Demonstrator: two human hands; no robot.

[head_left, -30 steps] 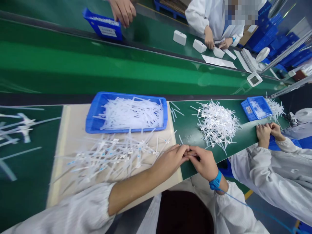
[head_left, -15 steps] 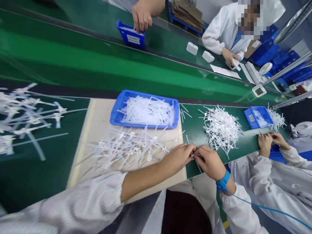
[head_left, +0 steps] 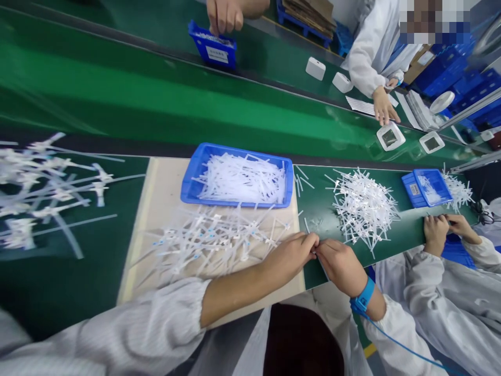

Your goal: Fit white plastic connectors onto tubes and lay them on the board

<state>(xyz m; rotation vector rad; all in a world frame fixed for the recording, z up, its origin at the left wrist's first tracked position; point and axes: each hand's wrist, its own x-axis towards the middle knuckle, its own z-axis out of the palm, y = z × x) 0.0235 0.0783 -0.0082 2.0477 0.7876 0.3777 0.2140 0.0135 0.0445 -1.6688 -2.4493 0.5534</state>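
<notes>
My left hand (head_left: pixel 293 255) and my right hand (head_left: pixel 340 263) meet fingertip to fingertip over the green bench, just right of the beige board. Both are closed in a pinch on a small white tube piece, mostly hidden by the fingers. A thin translucent tube (head_left: pixel 307 225) shows just above the fingertips; whether it is part of the held piece I cannot tell. Left of my hands, thin tubes with white and blue connectors (head_left: pixel 211 237) lie heaped on the beige board (head_left: pixel 136 243). Behind them stands a blue tray (head_left: pixel 188 189) full of short white tubes (head_left: pixel 242 180).
A pile of tubes with white connectors (head_left: pixel 364 206) lies to the right, near a small blue bin (head_left: pixel 410 190) and a co-worker's hands (head_left: pixel 442 230). More tubes (head_left: pixel 43 193) lie at left. Across the green conveyor (head_left: pixel 136 99), another hand (head_left: pixel 225 15) touches a blue bin (head_left: pixel 215 51).
My hands stay pinched together at nearly the same spot. The view has shifted slightly. Across the conveyor, a co-worker's hand has reached forward to a white device with a screen.
</notes>
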